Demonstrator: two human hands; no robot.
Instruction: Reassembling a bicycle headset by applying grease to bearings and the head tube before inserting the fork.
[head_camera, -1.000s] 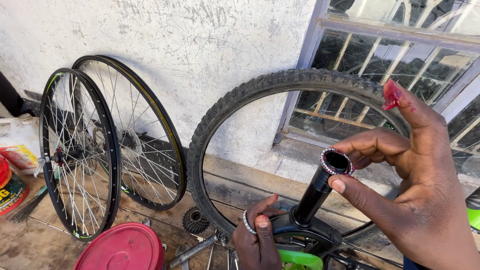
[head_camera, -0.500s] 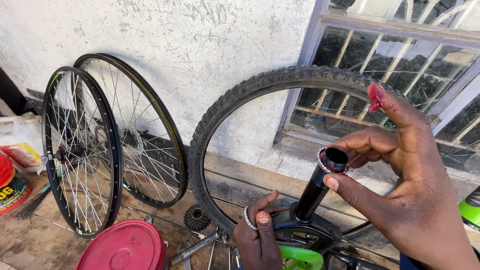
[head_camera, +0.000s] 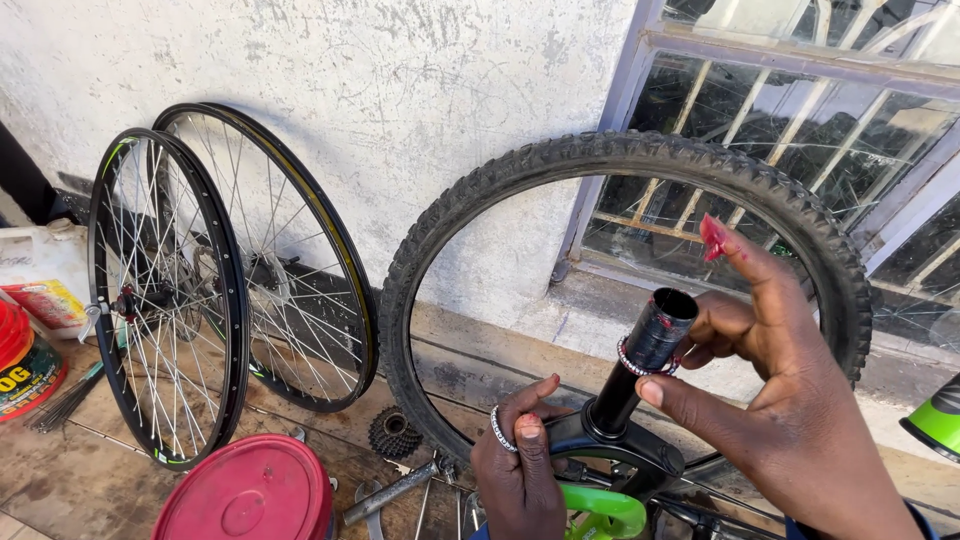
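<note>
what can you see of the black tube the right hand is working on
The black steerer tube looks like metal, smeared red near its open, hollow top. It leans up to the right from the black fork crown below. A bearing ring of small balls encircles it a little below the top. The right hand, one fingertip coated in red grease, pinches the ring around the tube. The left hand holds a second ring beside the tube's base.

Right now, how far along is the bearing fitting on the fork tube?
Done: the bearing ring is threaded over the black steerer tube, a little below its top. In hand: the right hand pinches that ring; the left hand holds a second ring near the fork crown. Left: neither ring sits at the crown.
</note>
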